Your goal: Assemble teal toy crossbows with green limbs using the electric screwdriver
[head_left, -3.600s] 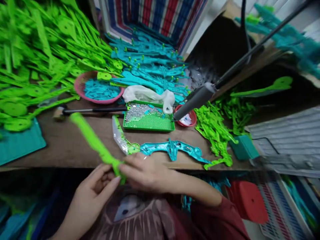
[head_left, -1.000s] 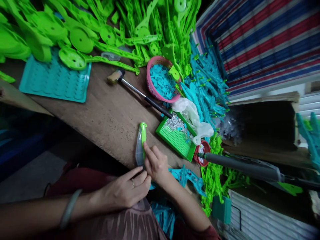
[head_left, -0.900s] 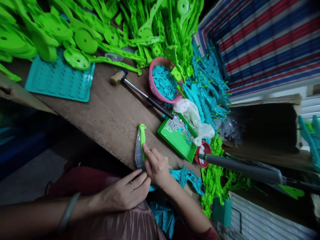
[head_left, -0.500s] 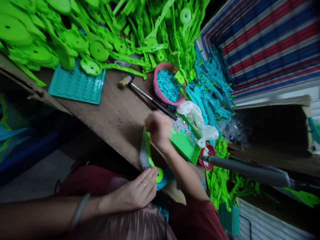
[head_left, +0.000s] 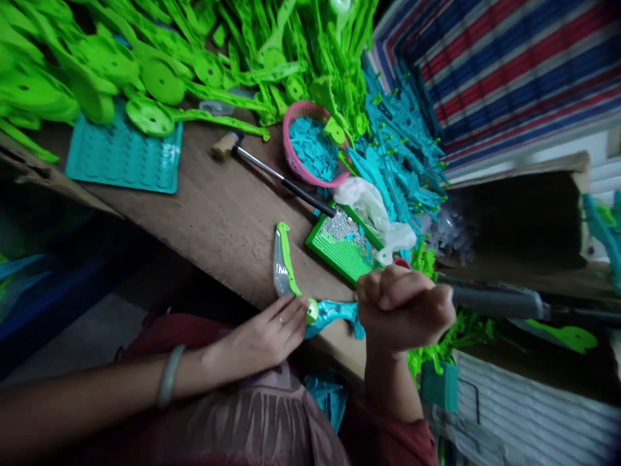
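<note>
Mostly, from my remote seat, I saw the right hand change place: half a second earlier it was a blur just left of the green tray, over the lime-green limb; now it was raised at the tray's lower right, covering that corner. Its fingers were curled in front of the gray tool, but I couldn't tell whether they had closed on it. The limb's upper end had come back into view.

The left hand had stayed below and left of the tray, fingers together, tips on the limb's round hub; its thumb was hidden, so I couldn't tell if it pinched. The limb lay left of the tray, its hub against the blue piece below the tray.

For edges, I had the surface's front rim slanting from far left of the tray to below it, close under the left hand. Room to move lay along the brown wood left of the tray, between that rim and the hammer.
</note>
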